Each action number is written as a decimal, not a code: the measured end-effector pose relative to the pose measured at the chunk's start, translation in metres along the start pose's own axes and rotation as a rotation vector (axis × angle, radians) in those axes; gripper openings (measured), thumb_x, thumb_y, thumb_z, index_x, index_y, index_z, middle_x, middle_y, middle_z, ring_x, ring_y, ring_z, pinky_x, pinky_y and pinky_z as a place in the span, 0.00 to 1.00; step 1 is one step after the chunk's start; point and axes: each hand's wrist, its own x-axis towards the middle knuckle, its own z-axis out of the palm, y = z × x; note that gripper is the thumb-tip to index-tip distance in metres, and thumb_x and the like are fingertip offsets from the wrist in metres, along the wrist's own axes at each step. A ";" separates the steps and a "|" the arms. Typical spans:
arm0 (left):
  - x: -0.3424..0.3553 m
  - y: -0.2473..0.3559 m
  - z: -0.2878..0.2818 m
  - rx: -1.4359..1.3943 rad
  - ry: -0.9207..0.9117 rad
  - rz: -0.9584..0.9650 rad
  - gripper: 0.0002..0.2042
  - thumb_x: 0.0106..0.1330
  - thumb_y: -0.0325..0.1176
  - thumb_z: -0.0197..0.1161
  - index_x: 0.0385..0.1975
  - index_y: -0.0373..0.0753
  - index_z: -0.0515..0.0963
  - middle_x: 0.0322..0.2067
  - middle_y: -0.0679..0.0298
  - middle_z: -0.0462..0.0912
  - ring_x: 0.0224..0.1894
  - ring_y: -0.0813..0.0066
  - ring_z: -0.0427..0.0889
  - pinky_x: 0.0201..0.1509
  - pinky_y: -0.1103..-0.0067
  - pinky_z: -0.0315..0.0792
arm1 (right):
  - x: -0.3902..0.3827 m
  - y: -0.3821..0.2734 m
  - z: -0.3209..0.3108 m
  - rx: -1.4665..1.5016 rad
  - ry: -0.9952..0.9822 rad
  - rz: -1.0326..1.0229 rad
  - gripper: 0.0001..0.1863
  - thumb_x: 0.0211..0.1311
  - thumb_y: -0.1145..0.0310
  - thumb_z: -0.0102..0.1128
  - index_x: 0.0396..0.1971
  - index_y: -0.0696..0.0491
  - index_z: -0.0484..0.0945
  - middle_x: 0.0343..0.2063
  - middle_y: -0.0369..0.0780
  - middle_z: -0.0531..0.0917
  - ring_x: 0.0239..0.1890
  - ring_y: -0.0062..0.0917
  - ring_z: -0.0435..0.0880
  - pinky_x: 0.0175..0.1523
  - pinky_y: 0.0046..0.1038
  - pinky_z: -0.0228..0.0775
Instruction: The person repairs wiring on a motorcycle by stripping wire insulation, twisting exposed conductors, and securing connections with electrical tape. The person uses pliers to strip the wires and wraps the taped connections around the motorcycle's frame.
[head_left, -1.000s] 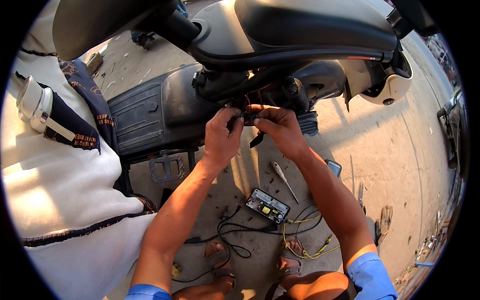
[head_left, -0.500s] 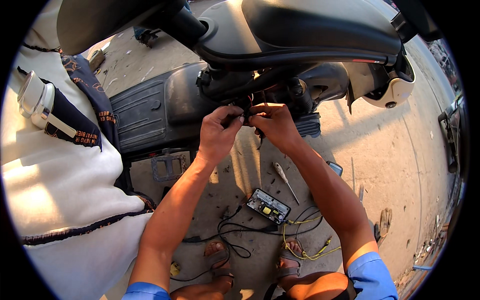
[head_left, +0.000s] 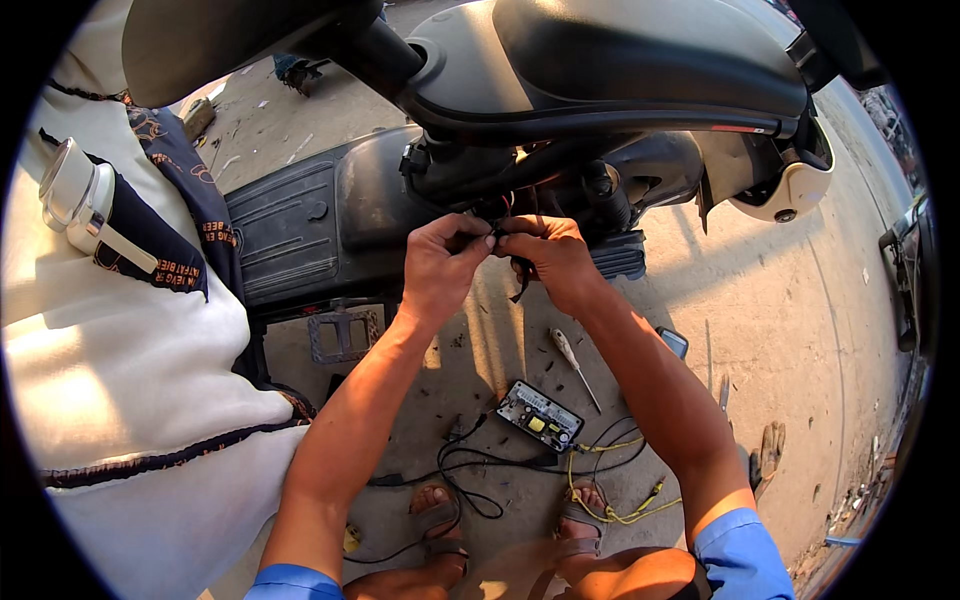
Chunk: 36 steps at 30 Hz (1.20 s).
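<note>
And at the left edge, white cloth [head_left: 130,370]; left of centre, the scooter's ribbed black footboard [head_left: 285,235]; upper centre, the left hand [head_left: 445,262] pinches thin dark wiring [head_left: 497,229], thumb against fingers; the right hand [head_left: 550,262] pinches it too, fingertips close by; below, an opened circuit box [head_left: 540,414], then a screwdriver [head_left: 574,367]; lower right, a work glove [head_left: 769,452]; upper right, a white helmet [head_left: 803,188].
</note>
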 end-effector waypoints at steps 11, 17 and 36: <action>0.005 0.011 0.000 -0.010 -0.064 -0.060 0.08 0.65 0.18 0.67 0.43 0.27 0.82 0.31 0.68 0.84 0.32 0.87 0.79 0.33 0.87 0.71 | 0.000 0.006 -0.006 0.143 -0.009 -0.026 0.09 0.62 0.76 0.64 0.41 0.61 0.85 0.27 0.36 0.84 0.23 0.14 0.76 0.29 0.18 0.66; 0.004 0.011 0.005 -0.060 -0.041 -0.032 0.05 0.64 0.18 0.68 0.38 0.28 0.83 0.30 0.68 0.84 0.31 0.88 0.78 0.32 0.88 0.70 | -0.003 0.004 -0.008 0.066 -0.004 -0.053 0.09 0.62 0.76 0.64 0.40 0.63 0.84 0.27 0.36 0.84 0.23 0.14 0.76 0.28 0.18 0.67; -0.012 0.010 0.023 0.459 -0.027 0.228 0.08 0.60 0.16 0.65 0.38 0.32 0.82 0.37 0.64 0.79 0.27 0.83 0.76 0.31 0.84 0.69 | -0.020 -0.015 0.002 -0.068 0.117 0.036 0.11 0.65 0.67 0.68 0.31 0.60 0.83 0.23 0.35 0.82 0.21 0.15 0.75 0.25 0.22 0.68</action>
